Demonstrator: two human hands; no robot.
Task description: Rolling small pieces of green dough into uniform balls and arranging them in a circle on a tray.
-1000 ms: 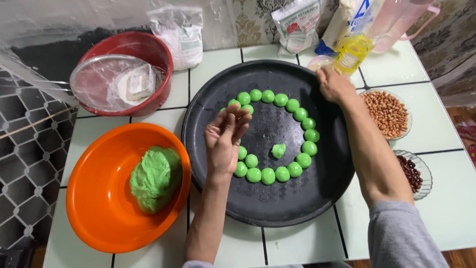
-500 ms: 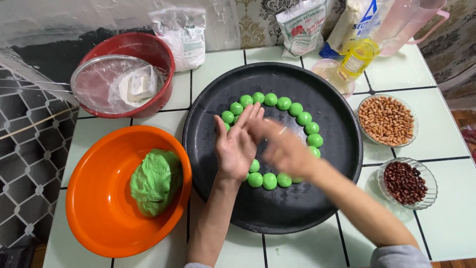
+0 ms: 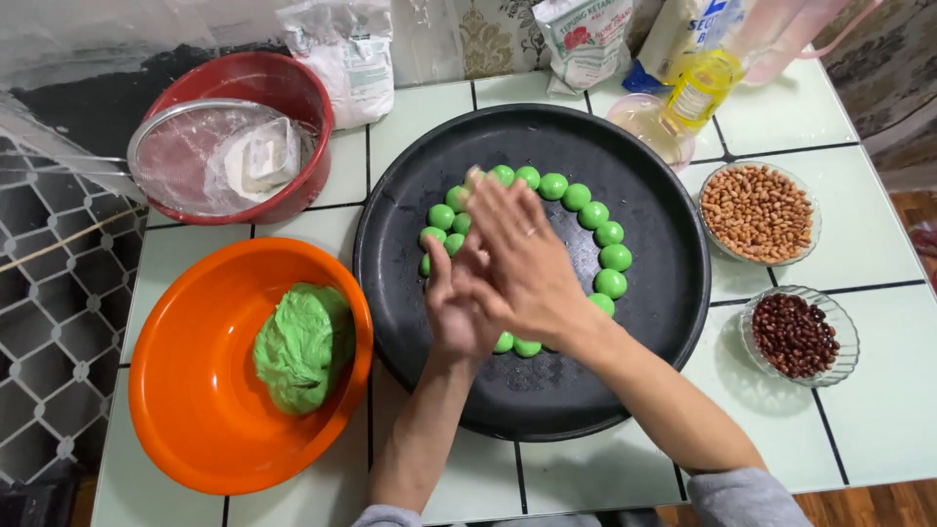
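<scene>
Both hands are pressed together, palm on palm, over the middle of a big round black tray (image 3: 576, 410). The right hand (image 3: 527, 263) lies on top of the left hand (image 3: 454, 312). The fingers of both hands are stretched out flat, not curled. I cannot tell if anything is between the palms, because the hands hide it.

Under and around the hands is a ring of small green dough balls (image 3: 613, 257) lying on the tray. The hands cover part of the ring.

The tray sits in the middle of the white tiled desk (image 3: 878, 410). Just beside it, near the left edge of the desk, is an orange bowl (image 3: 195, 429) with a lump of green dough (image 3: 303, 346) inside. Behind that, at the back left corner, is a red bowl (image 3: 283, 88) with a sieve (image 3: 195, 156) resting on it. Near the right edge are a glass dish of peanuts (image 3: 756, 210) and a smaller glass dish of red beans (image 3: 795, 335). Along the back edge stand bags (image 3: 342, 54) and a yellow bottle (image 3: 695, 90).
</scene>
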